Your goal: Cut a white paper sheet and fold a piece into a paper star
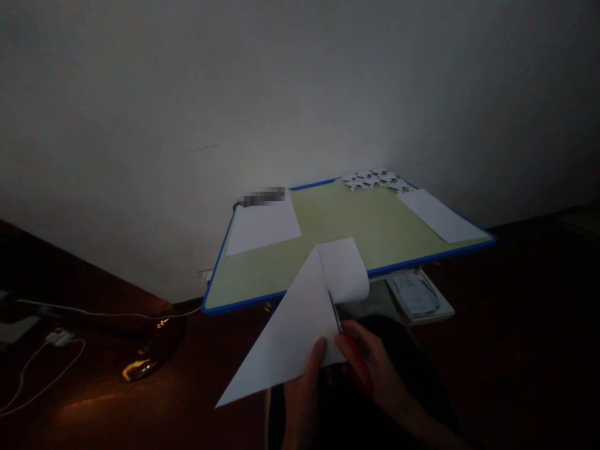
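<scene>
My left hand pinches the lower edge of a white paper sheet folded into a triangle, thumb on top. My right hand is closed round red-handled scissors. Their blades run up into the paper where a curled strip bends away from the triangle. Both hands are held low in front of a small table with a green top and blue rim.
Two white sheets lie on the table's left and right, and a pile of small folded paper pieces sits at its far edge. Papers lie under the table. Cables and a plug lie on the dark floor at left, near a shiny round object.
</scene>
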A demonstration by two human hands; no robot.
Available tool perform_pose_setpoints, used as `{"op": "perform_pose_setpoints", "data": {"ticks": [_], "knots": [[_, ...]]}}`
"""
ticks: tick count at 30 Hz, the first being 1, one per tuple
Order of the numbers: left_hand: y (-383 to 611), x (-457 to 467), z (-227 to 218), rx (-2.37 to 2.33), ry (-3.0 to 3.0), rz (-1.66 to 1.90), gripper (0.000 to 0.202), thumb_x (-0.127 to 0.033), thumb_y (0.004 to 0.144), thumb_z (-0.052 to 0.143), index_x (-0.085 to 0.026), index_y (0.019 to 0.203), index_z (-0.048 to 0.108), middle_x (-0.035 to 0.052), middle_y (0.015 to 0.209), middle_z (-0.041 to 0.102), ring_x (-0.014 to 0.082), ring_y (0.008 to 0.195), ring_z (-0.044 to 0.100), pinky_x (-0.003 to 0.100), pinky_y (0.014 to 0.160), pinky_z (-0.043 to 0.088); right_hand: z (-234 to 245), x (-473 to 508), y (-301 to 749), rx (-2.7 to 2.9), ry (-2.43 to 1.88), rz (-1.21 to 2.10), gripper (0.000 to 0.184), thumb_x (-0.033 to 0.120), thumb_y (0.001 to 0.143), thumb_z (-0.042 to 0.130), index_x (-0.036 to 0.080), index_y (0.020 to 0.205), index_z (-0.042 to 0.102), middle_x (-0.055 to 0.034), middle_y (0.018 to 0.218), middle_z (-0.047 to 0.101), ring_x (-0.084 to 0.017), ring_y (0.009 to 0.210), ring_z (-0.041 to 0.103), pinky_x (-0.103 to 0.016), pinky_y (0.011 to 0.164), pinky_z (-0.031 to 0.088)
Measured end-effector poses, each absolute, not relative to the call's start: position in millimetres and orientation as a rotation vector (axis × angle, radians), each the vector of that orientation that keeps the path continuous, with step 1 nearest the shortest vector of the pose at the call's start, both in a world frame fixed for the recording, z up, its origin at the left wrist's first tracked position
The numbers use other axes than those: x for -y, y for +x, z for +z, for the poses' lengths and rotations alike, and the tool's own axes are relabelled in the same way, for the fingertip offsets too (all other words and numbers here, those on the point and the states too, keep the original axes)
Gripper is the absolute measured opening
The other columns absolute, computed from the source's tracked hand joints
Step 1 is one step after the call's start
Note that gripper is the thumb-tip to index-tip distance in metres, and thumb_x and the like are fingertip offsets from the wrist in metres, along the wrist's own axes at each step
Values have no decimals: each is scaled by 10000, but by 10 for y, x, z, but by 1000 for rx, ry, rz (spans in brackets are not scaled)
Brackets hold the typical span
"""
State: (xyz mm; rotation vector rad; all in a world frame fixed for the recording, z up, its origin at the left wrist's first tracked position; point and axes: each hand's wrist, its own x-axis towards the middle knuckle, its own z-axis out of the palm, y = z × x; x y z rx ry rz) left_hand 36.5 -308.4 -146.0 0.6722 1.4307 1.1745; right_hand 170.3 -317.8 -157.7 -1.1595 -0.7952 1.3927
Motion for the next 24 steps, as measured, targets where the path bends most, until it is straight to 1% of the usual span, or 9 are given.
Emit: {"op": "perform_pose_setpoints", "data": {"ticks": [2,5,8,10,13,15,19,22,24], "knots": [[380,3083,-1458,-1432,663,1184,512,-453,686,952,-141,1032,742,121,878,790,322,915,766,421,816,625,-1573,3172,1698,779,-1161,1401,565,701,824,778,173,1020,739,-47,850,747,-116,600,607,-206,507,483],[396,3081,-1456,-1450,646,1186,532,-454,697,939,-132,1067,734,118,905,791,298,868,763,401,798,617,-1562,3170,1699,792,-1137,1416,576,718,809,781,171,985,736,-21,782,711,-94,556,559,-195,491,464],[386,3081,-1444,-1452,644,1149,518,-455,711,922,-125,1063,735,119,904,785,284,839,754,390,792,602,-1557,3182,1699,818,-1121,1405,550,691,815,794,179,1004,734,-8,766,696,-101,578,569,-193,507,471],[375,3081,-1427,-1451,641,1125,498,-459,709,919,-128,1033,737,103,851,773,275,806,742,380,773,592,-1560,3192,1696,821,-1109,1405,553,684,798,814,184,1021,736,-11,781,704,-114,603,587,-199,521,486],[377,3079,-1390,-1444,665,1083,453,-484,707,912,-133,923,724,57,719,721,234,671,684,345,671,565,-1571,3204,1693,816,-1080,1435,553,692,816,792,183,1027,749,-21,806,712,-131,642,611,-211,554,511],[388,3077,-1370,-1441,664,1093,459,-492,697,913,-133,904,714,41,708,709,206,609,642,327,612,540,-1579,3207,1696,815,-1071,1459,539,680,845,772,175,1031,756,-19,793,703,-125,630,603,-209,554,503],[389,3073,-1371,-1434,632,1111,496,-486,681,926,-129,964,729,52,752,727,211,622,658,320,608,532,-1596,3204,1706,776,-1086,1465,558,676,845,776,166,1068,755,-19,792,707,-111,591,584,-207,532,473],[371,3071,-1397,-1427,635,1062,453,-516,683,925,-146,834,710,37,640,676,217,598,652,324,607,537,-1615,3206,1702,815,-1049,1473,555,672,867,757,168,1099,757,-27,814,720,-116,605,596,-216,553,474],[371,3070,-1409,-1432,607,1066,455,-513,675,930,-155,826,694,27,638,672,200,561,630,317,577,528,-1634,3212,1692,840,-1026,1475,530,662,889,737,169,1082,765,-16,776,700,-113,588,577,-217,545,459]]}}
